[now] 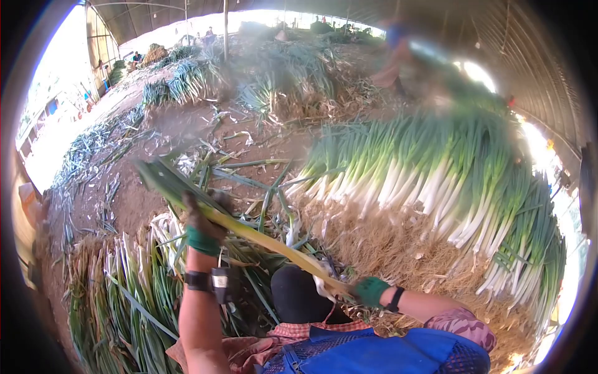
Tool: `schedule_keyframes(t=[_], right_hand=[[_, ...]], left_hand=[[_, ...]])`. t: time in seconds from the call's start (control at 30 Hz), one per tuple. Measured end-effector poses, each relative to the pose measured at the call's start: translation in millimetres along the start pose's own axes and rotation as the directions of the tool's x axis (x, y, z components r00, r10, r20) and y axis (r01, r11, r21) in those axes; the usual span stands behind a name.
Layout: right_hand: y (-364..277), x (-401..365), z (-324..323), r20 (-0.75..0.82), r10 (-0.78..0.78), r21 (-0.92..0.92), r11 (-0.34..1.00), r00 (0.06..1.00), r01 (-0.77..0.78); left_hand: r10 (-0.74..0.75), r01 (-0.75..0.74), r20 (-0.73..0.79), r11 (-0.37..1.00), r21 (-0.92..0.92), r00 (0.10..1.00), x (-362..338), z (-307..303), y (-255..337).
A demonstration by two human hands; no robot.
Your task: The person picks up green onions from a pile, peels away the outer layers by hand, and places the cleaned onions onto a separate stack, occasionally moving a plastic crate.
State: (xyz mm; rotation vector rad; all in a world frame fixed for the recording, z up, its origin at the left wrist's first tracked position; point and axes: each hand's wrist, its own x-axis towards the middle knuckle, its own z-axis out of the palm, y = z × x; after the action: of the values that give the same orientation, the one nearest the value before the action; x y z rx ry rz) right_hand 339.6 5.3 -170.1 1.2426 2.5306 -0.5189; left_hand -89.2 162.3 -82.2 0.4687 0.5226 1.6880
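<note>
A long leek (268, 240) stretches slantwise across the front, its green leaves at the upper left and its pale root end at the lower right. My left hand (204, 229), in a dark and green glove, is closed around its leafy part. At the root end, my right hand (371, 292) in a green glove is closed on the stalk; its fingertips are partly hidden. A strip of pale peel hangs near that end. Beneath my left arm lies a pile of leeks (128, 280) with their leaves toward me.
Trimmed leeks (423, 168) form a long row at the right, above a bed of dry roots (386, 243). Loose leaves (243, 177) litter the soil ahead. More leek heaps (286, 81) stand farther back, near a blurred person (393, 59). A pole (225, 31) rises behind.
</note>
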Motion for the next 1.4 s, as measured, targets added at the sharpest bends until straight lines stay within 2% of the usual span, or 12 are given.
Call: schedule_keyframes(t=[0.1,0.23,0.27,0.3,0.37,0.4,0.5,0.57,0.7,0.8,1.0,1.4], right_hand=[[96,-69,143,0.395,0.532,-0.082,0.832,0.749,-0.549],[130,-100,142,0.684,0.333,-0.331,0.935,0.650,-0.130],[141,-83,133,0.663,0.326,-0.338,0.934,0.674,-0.118],[195,-47,169,0.319,0.209,-0.095,0.977,0.924,-0.189],[172,43,43,0.007,0.402,0.120,0.909,0.916,-0.400],[122,66,-50,-0.270,0.533,0.573,0.758,0.802,-0.311],[44,123,-176,-0.508,0.348,0.861,0.202,0.788,0.466],[-7,134,-201,-0.388,-0.087,0.899,0.183,0.917,0.398],[-56,178,-163,-0.368,-0.485,0.731,0.376,0.793,0.569],[-22,205,-212,-0.115,0.006,0.020,1.000,0.993,-0.004],[95,232,-329,-0.702,0.335,0.218,0.941,0.629,-0.259],[171,309,-351,-0.545,0.539,0.232,0.833,0.642,-0.502]], left_hand=[[0.084,-0.085,-0.015,0.995,-0.058,0.996,-10,30,58],[0.102,-0.105,-0.063,0.994,-0.035,0.993,-25,36,66],[0.065,-0.052,0.175,0.996,-0.076,0.982,-21,20,57],[0.020,-0.002,0.197,0.996,-0.094,0.980,-23,16,46],[-0.062,0.096,0.238,0.987,-0.132,0.969,-36,19,17],[-0.086,0.117,0.217,0.984,-0.137,0.972,-44,23,5],[-0.167,0.187,0.157,0.974,-0.126,0.973,-68,43,-24],[-0.214,0.228,0.129,0.968,-0.109,0.968,-81,62,-28],[-0.292,0.318,0.181,0.938,-0.134,0.939,-83,49,-37],[-0.335,0.368,0.190,0.914,-0.172,0.923,-97,17,-66],[-0.487,0.503,0.145,0.858,-0.103,0.861,-131,-21,-103],[-0.604,0.609,0.092,0.793,-0.029,0.792,-136,-56,-132]])
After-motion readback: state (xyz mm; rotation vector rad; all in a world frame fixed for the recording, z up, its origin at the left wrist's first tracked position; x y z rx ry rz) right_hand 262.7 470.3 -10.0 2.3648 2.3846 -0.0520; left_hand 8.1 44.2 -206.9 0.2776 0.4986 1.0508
